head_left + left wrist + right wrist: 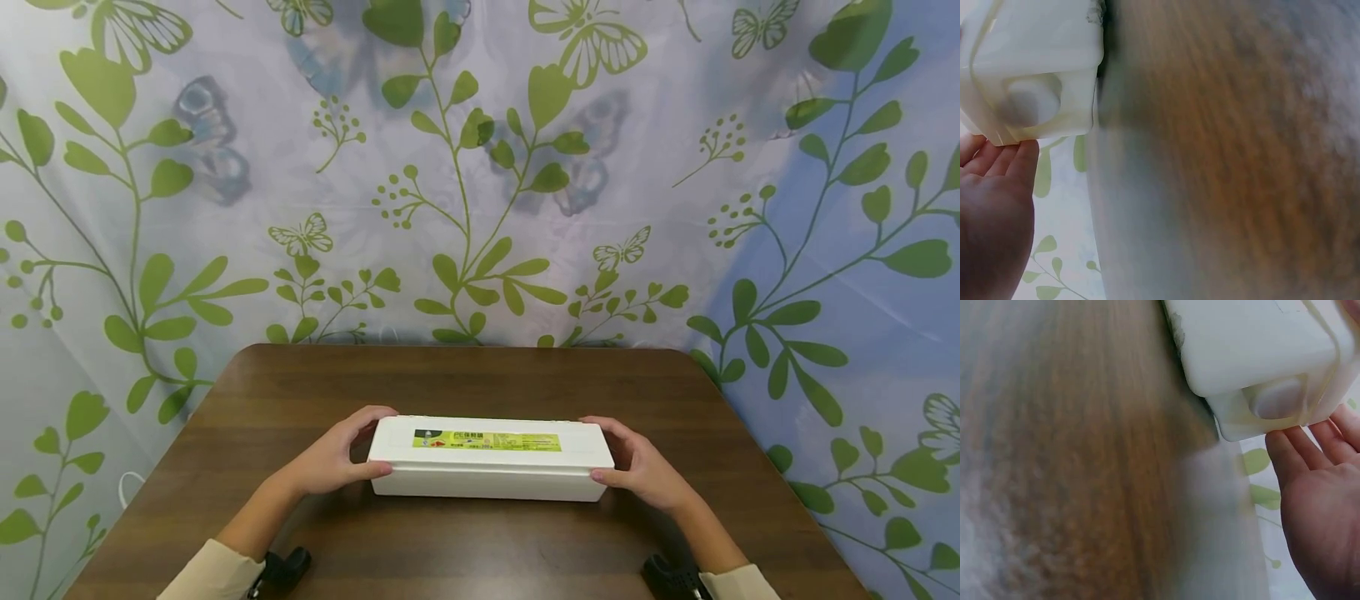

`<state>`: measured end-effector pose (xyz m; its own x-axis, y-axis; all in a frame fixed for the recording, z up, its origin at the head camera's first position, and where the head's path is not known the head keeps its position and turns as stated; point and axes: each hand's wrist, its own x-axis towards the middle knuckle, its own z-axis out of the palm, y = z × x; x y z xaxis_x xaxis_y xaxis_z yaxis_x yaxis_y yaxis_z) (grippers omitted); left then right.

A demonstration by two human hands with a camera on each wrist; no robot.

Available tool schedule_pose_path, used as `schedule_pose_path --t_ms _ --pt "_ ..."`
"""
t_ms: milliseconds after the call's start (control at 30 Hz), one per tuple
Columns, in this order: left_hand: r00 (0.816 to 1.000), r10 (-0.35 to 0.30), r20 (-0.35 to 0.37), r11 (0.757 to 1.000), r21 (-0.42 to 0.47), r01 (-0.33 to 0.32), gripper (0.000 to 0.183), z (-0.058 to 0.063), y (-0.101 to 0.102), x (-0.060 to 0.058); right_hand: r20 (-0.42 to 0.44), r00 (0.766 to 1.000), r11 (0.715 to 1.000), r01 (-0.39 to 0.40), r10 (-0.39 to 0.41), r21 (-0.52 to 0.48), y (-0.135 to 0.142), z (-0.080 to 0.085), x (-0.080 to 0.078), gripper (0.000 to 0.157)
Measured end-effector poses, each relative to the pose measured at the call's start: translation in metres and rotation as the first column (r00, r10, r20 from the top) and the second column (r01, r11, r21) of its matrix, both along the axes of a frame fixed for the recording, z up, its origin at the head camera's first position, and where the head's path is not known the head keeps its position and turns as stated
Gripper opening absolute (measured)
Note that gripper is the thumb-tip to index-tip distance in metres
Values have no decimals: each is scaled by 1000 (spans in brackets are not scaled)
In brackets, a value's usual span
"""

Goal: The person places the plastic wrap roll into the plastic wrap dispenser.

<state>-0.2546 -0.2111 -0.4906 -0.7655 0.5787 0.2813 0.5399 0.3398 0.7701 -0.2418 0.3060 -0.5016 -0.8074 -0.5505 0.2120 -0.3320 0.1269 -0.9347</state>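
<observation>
A long white plastic-wrap dispenser box [491, 483] lies crosswise near the middle of the table, with a yellow-green printed label [487, 442] on its lid. My left hand [337, 454] grips its left end, thumb on the near side and fingers round the far side. At the opposite end my right hand [647, 471] holds it in the same way. In the left wrist view, a round opening [1032, 100] shows in the end wall. A similar round opening [1277, 399] appears in the right wrist view. The inside of the box is hidden.
The brown wooden table [465, 558] has rounded far corners. Behind it hangs a pale curtain [495, 208] printed with green leaves and butterflies. A white cord [129, 483] loops by the table's left edge. Dark devices [285, 571] sit on both wrists.
</observation>
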Motion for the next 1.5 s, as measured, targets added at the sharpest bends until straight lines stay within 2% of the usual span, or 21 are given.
schedule_pose_path --t_ms 300,667,967,1333,1500 --pt "1000 2 -22 1000 -6 -2 73 3 0 0 -79 995 997 62 -58 39 -2 0 -1 76" --pt "1000 -5 -16 1000 -21 5 76 3 2 2 -75 996 998 53 -49 44 -1 0 -1 76" --pt "998 -48 -35 999 15 48 73 -1 1 1 -34 998 997 56 -54 45 -1 1 -1 78" --pt "999 -42 -24 999 14 43 74 -3 2 0 -101 994 997 45 -40 56 2 -4 -7 78" --pt "1000 -29 -10 1000 7 30 74 -4 1 2 -87 994 996 65 -59 60 2 -5 -6 79"
